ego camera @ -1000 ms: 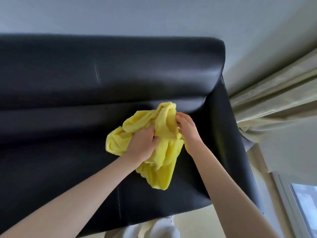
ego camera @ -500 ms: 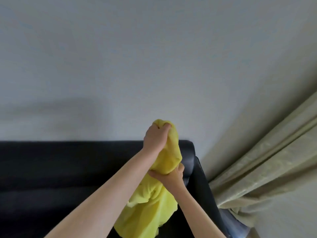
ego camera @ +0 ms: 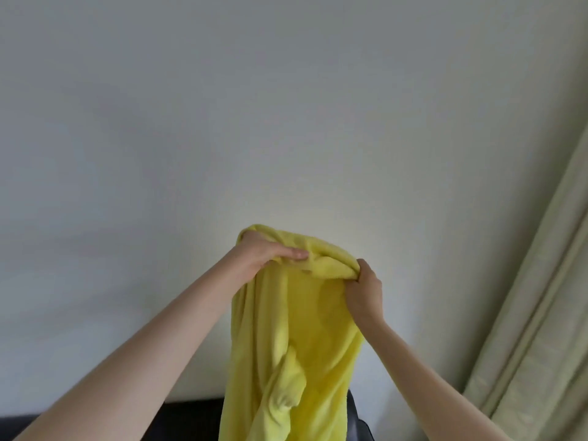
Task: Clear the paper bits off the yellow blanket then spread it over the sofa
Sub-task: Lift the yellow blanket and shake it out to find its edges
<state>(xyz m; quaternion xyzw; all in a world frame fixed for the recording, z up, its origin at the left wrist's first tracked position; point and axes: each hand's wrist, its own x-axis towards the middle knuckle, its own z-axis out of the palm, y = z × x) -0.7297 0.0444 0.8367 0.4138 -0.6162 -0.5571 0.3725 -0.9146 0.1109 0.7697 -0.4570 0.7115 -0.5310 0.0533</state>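
The yellow blanket (ego camera: pixel 302 338) hangs in the air in front of the wall, raised high and draping down in loose folds. My left hand (ego camera: pixel 265 254) grips its top edge on the left. My right hand (ego camera: pixel 364 291) pinches the bunched top edge on the right, a little lower. The black sofa (ego camera: pixel 191 420) shows only as a strip of its backrest at the bottom, behind the hanging cloth. No paper bits are visible on the blanket.
A plain pale wall (ego camera: pixel 254 122) fills most of the view. Beige curtains (ego camera: pixel 541 313) hang down the right side, beside the sofa's right end.
The blanket has gone from a bundle on the sofa seat to hanging high in the air. My hands have moved apart along its top edge, and the view has tilted up.
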